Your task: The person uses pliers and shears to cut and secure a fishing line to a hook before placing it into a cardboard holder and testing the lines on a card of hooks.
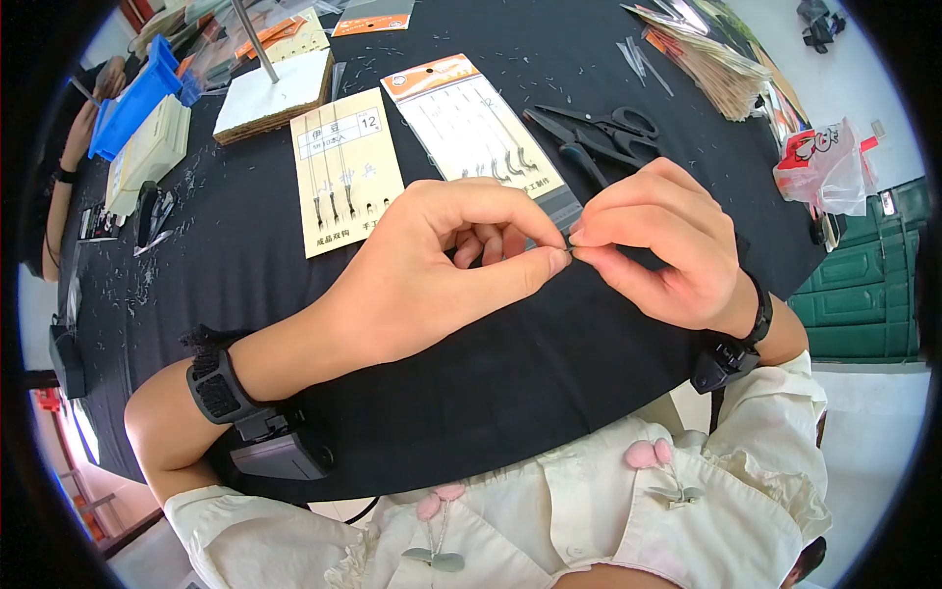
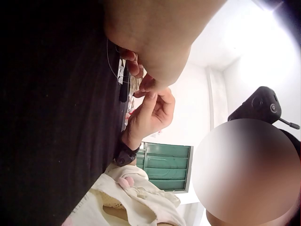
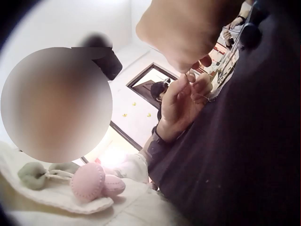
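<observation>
Thumb and forefinger of my left hand (image 1: 432, 265) pinch a tiny dark piece (image 1: 570, 246), most of it hidden by the fingertips. My right hand (image 1: 672, 245) meets it there, pinching at the same piece with thumb and forefinger. A thin clear line (image 2: 109, 59) curves down by the hands in the left wrist view; what the piece is, I cannot tell. Just beyond my left hand lies a cream card (image 1: 345, 172) with fishing hooks on dark lines. Next to it is a clear packet (image 1: 471, 123) of hook rigs with an orange top.
Black scissors (image 1: 613, 137) lie behind my right hand. A board with an upright metal rod (image 1: 257, 39) stands at the back left, near a blue bin (image 1: 137, 98). A stack of packets (image 1: 706, 64) and a plastic bag (image 1: 824, 167) are at right. Line scraps litter the black cloth (image 1: 471, 393).
</observation>
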A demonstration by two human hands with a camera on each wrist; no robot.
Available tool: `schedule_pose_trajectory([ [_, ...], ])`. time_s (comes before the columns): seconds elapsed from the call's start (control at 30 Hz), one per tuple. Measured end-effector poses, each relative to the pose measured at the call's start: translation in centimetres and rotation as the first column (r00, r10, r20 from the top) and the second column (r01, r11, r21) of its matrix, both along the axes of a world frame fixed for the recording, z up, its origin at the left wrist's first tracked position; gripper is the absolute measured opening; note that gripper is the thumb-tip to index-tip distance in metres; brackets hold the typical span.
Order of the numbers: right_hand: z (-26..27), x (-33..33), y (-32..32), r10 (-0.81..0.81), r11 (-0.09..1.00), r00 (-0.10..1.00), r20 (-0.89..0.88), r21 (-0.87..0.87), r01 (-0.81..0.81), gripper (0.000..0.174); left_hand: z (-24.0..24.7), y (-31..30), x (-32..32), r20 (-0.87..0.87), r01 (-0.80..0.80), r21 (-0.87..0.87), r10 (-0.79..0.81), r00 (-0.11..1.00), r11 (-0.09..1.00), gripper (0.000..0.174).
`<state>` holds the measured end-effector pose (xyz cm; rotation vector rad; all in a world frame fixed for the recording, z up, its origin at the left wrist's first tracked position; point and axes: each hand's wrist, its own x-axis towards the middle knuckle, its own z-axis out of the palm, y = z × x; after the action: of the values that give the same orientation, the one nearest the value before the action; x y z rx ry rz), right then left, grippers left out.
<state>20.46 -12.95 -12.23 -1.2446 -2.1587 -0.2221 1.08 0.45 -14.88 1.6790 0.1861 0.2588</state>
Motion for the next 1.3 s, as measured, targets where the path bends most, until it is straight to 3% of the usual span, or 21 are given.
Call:
schedule_pose_trajectory([
  [0.37, 0.03, 0.08, 0.05, -0.01, 1.0, 1.0, 0.008, 0.025, 0.01, 0.026, 0.02, -0.05, 0.19, -0.029, 0.023, -0.066, -0.025, 0.999, 0.998, 0.014],
  [0.53, 0.09, 0.06, 0.06, -0.022, 1.0, 1.0, 0.005, 0.017, 0.022, 0.026, 0.12, -0.3, 0.23, 0.01, -0.036, -0.105, 0.037, 0.999, 0.994, 0.011],
  [1.07, 0.12, 0.03, -0.08, -0.001, 1.0, 1.0, -0.006, 0.003, 0.001, 0.026, 0.32, -0.03, 0.15, -0.019, 0.013, -0.064, -0.014, 1.0, 0.998, 0.01],
  [1.13, 0.2, 0.02, -0.1, 0.0, 1.0, 1.0, -0.01, 0.0, 0.0, 0.026, -0.14, -0.17, 0.4, 0.027, -0.028, -0.192, 0.034, 0.999, 0.981, 0.01],
  [1.3, 0.16, 0.07, -0.03, 0.003, 1.0, 1.0, -0.012, 0.019, -0.003, 0.026, 0.19, -0.11, 0.11, -0.018, 0.0, -0.132, -0.002, 1.0, 0.991, 0.01],
])
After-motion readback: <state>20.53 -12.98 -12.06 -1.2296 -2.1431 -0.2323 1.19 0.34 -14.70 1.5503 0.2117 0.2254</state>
